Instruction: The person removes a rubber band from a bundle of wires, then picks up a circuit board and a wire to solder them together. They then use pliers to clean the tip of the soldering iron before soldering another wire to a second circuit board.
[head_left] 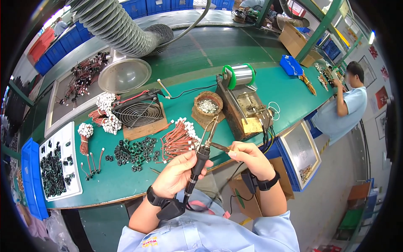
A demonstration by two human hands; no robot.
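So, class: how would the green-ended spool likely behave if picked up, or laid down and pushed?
The spool probably feels heavy for its size, given its thick, silvery, metal-looking winding. Its round rims suggest it could roll if pushed.

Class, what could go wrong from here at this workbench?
If the soldering iron in the left hand is hot, the right hand, pinching a thin tool close to it, might get burned. The bundle of red wires lying nearby could be scorched if the iron swings left.

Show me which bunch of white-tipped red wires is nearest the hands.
The loosely fanned bunch just beyond the left hand; the other bunches lie farther left, past the fan.
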